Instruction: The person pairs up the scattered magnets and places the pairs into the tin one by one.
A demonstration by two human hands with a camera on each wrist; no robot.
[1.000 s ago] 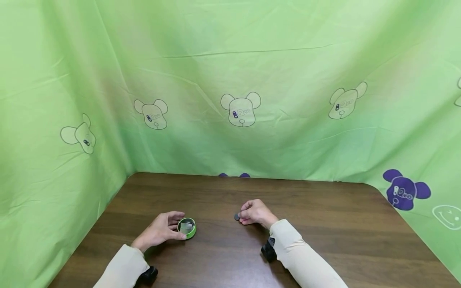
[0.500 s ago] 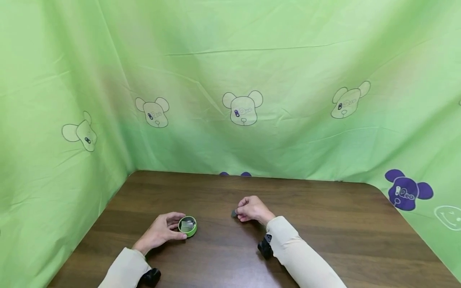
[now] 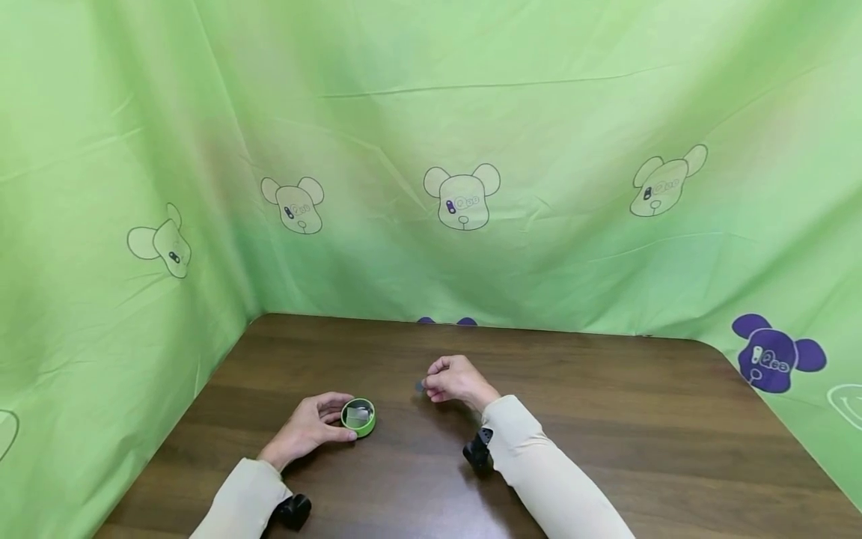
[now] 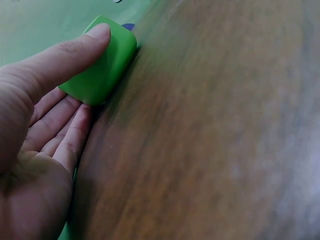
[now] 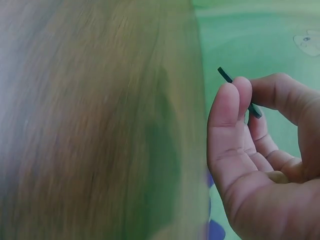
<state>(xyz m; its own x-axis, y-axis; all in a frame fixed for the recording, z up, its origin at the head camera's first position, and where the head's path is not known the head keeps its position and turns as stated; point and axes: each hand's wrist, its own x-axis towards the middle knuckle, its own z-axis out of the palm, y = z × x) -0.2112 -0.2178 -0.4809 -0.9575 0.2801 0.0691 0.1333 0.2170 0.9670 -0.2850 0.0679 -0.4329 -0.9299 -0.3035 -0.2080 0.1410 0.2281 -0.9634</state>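
Note:
My left hand [image 3: 306, 430] holds a small round green container [image 3: 366, 430] on the table, thumb against the near side and fingers behind it. Its top is uncovered, and a pale square piece [image 3: 357, 417] with other small grey bits shows inside. In the left wrist view the thumb lies along the green wall [image 4: 102, 70]. To the right of the container, my right hand [image 3: 458, 380] pinches a thin dark disc [image 5: 225, 74] between thumb and fingertips. The disc is seen edge-on in the right wrist view, its middle hidden by the fingers.
The brown wooden table [image 3: 606, 434] stretches out around both hands. A green curtain [image 3: 377, 135] printed with bear heads hangs along its back and left sides. Black wrist cameras [image 3: 480, 449] sit below both cuffs.
The right hand has moved left and a little away from me with the disc, which lay at the tabletop earlier and is now raised. The left hand keeps its hold on the container.

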